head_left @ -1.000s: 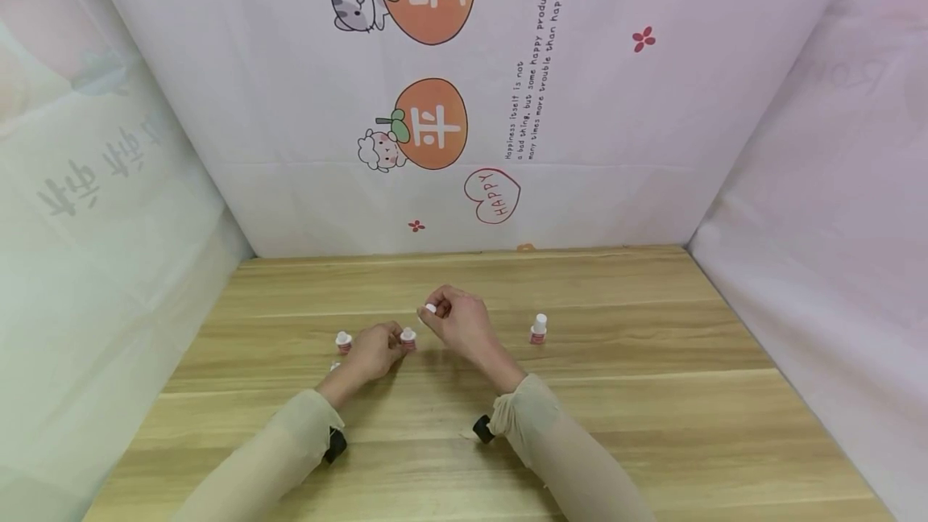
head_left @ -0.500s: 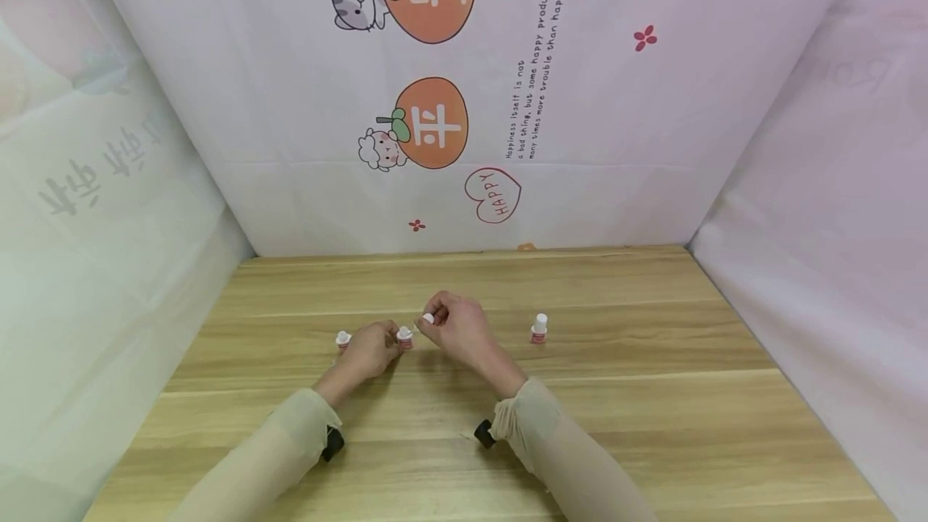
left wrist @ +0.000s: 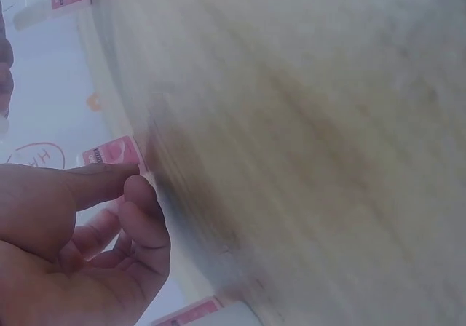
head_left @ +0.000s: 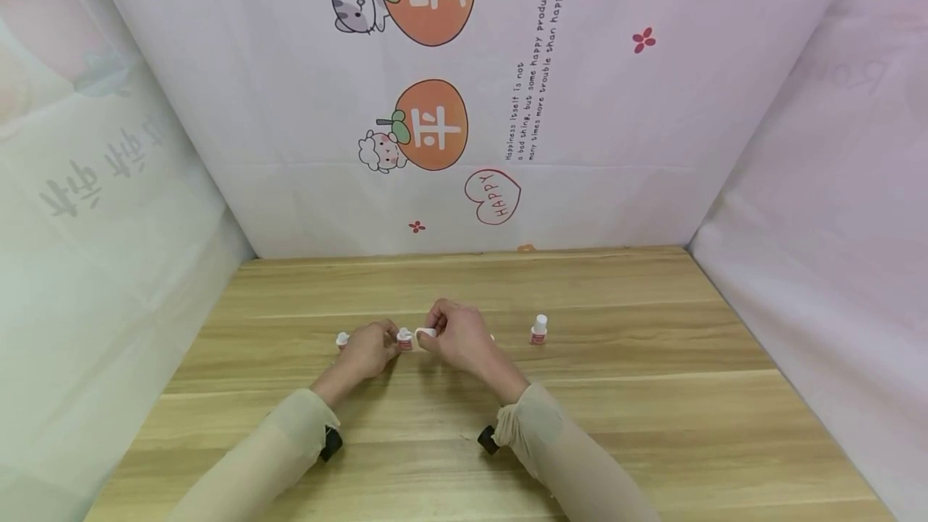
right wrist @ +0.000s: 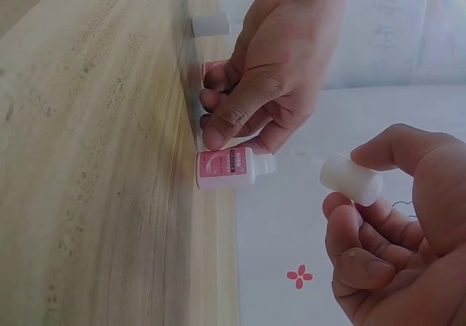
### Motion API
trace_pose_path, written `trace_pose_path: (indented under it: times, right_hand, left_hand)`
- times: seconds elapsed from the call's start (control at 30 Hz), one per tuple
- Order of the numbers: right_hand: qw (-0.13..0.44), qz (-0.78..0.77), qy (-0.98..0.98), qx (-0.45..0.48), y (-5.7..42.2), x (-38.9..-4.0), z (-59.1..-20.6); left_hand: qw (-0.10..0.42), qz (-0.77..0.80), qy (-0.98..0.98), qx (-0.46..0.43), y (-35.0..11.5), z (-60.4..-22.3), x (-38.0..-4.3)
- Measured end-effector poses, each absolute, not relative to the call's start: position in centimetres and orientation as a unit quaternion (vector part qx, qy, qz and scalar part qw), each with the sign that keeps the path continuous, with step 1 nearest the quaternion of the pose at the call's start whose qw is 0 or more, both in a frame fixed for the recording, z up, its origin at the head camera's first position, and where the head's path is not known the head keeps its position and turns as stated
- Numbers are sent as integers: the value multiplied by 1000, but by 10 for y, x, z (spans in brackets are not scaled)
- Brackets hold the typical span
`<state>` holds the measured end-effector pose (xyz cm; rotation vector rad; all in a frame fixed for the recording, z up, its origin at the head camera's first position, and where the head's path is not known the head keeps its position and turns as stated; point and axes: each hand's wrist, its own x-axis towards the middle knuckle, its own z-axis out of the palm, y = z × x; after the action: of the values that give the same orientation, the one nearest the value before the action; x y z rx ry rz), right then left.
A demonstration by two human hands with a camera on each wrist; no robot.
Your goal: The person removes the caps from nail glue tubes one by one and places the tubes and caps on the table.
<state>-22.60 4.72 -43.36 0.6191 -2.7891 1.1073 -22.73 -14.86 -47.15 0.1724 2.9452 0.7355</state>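
Observation:
My left hand [head_left: 371,349] pinches a small white bottle [right wrist: 226,169] with a pink label near its base, thumb against its side. The bottle has no cap on; its white neck [right wrist: 264,164] faces the right hand. Between thumb and fingers, my right hand [head_left: 461,335] pinches a white cap [right wrist: 351,180], tipped sideways just right of the neck, with a thin pale strand between them. In the left wrist view, the bottle's pink label [left wrist: 113,152] is partly covered by the left fingers.
Another bottle [head_left: 343,340] stands left of the left hand, partly hidden. A capped bottle [head_left: 538,332] stands further right. One white cap [right wrist: 211,25] is on the wood table [head_left: 616,409] beyond the left hand. A printed cloth [head_left: 580,208] hangs behind the table.
My right hand has lowered the cap toward the table, and the cap has tipped sideways. The left hand and its bottle have shifted slightly left.

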Motion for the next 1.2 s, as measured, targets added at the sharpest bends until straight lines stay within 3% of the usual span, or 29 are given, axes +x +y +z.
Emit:
trace_pose_path:
  times: [0.97, 1.2]
  right_hand:
    - [24, 308, -917, 253, 44, -217, -443]
    - [21, 300, -921, 250, 41, -215, -443]
  left_hand:
    - [28, 247, 967, 51, -160, -452, -229]
    - [1, 245, 968, 60, -163, -443, -234]
